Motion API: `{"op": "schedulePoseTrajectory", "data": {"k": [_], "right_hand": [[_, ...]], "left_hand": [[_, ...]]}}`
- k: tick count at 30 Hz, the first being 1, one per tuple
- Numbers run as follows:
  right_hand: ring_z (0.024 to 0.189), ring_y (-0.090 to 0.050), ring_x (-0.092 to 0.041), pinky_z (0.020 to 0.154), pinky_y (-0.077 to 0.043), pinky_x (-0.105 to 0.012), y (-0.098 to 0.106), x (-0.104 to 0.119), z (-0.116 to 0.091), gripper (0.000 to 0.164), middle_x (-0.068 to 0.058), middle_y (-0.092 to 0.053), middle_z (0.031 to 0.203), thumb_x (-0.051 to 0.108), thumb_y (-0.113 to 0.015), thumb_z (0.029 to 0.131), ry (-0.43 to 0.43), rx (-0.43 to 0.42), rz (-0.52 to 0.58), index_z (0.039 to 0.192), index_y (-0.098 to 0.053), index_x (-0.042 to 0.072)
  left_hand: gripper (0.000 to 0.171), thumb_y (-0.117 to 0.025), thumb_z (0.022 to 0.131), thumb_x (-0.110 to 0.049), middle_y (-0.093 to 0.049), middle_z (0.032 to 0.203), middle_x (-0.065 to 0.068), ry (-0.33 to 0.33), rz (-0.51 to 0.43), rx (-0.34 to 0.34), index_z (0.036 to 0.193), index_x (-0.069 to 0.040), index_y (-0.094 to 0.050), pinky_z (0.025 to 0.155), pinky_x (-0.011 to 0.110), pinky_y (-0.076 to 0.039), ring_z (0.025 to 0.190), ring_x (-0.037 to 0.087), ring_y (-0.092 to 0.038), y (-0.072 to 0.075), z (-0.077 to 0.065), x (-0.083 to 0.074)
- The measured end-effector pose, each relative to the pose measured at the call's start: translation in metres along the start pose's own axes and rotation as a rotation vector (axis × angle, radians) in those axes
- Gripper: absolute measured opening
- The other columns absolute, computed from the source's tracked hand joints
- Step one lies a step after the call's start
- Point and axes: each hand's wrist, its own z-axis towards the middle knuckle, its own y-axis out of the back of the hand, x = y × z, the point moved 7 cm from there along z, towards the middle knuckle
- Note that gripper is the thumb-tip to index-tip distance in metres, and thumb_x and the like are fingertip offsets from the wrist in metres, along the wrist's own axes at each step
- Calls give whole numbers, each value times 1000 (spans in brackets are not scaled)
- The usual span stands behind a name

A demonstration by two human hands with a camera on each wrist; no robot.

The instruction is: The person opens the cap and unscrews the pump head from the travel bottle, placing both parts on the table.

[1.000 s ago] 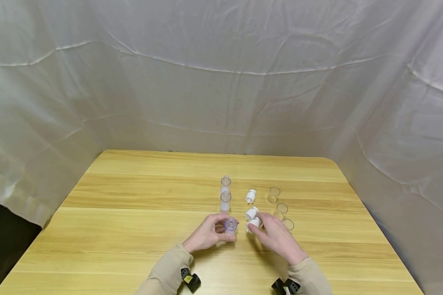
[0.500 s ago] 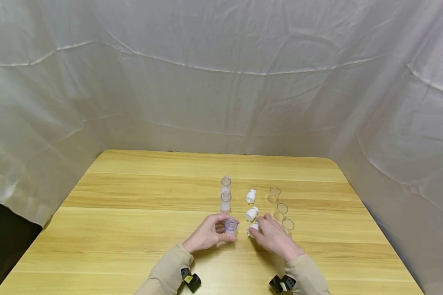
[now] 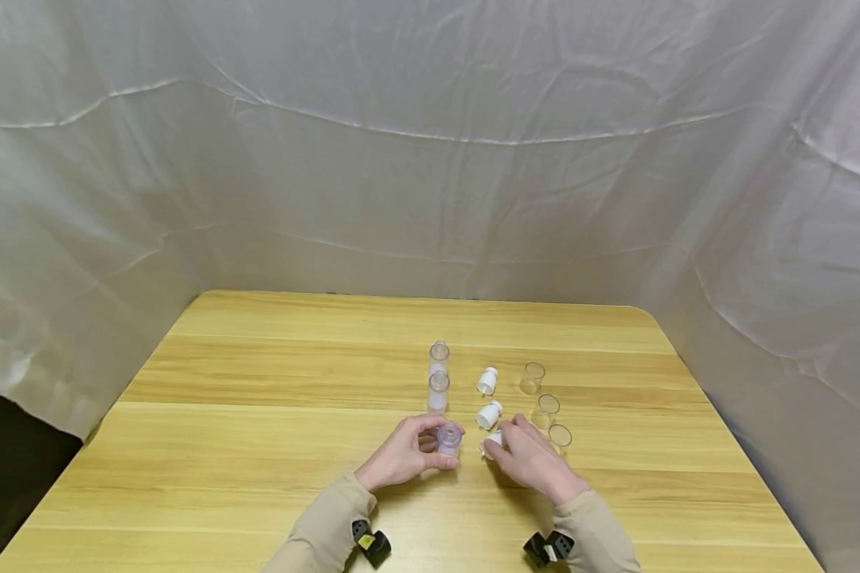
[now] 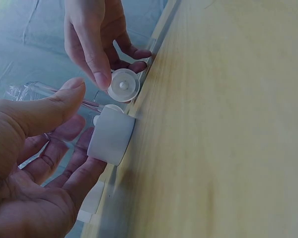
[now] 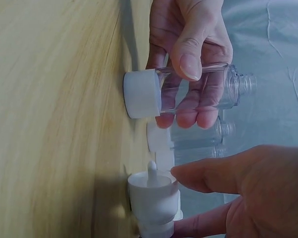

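Observation:
My left hand [image 3: 404, 455] grips a clear bottle [image 3: 449, 438] with a threaded neck, thumb on one side and fingers on the other. The bottle stands upright, its white base [image 5: 141, 94] down by the table. To its right, my right hand [image 3: 537, 461] pinches a white pump top [image 5: 153, 201] between thumb and fingers. A thin stem [image 5: 152, 171] sticks out of this pump top's open end, which is turned toward the bottle. In the head view the right fingers partly cover the pump top.
Two similar bottles [image 3: 438, 394] stand in line behind the held one. Two more white pump tops [image 3: 489, 415] lie tilted to their right. Further right are three clear caps [image 3: 532, 378] in a column. Pale curtains [image 3: 430, 199] surround the wooden table [image 3: 258, 446].
My right hand has drawn slightly toward me with the white pump top, away from the pump top behind it. The left hand and its bottle stay put.

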Motion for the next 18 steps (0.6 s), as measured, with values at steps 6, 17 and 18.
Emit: {"op": "schedulePoseTrajectory", "data": {"k": [6, 17, 18], "right_hand": [[69, -45, -16, 55, -39, -26, 2, 0, -1, 27, -5, -49, 83, 26, -65, 97, 3, -6, 10, 77, -55, 10], [69, -45, -16, 55, -40, -26, 3, 0, -2, 28, -4, -49, 82, 32, -69, 94, 14, -15, -9, 79, -57, 12], [69, -45, -16, 55, -40, -26, 3, 0, -2, 27, -4, -49, 82, 32, -70, 94, 18, -18, -11, 79, -58, 12]], "left_hand": [[42, -78, 84, -3, -66, 122, 21, -20, 13, 7, 123, 3, -64, 107, 37, -55, 109, 19, -66, -1, 0, 0], [42, -77, 85, -3, -65, 127, 24, -16, 14, -8, 124, 6, -63, 110, 43, -53, 117, 32, -64, 1, 0, -1], [42, -76, 85, -3, -64, 128, 24, -17, 9, -12, 124, 6, -63, 110, 45, -52, 118, 34, -63, 2, 0, -1]]}}
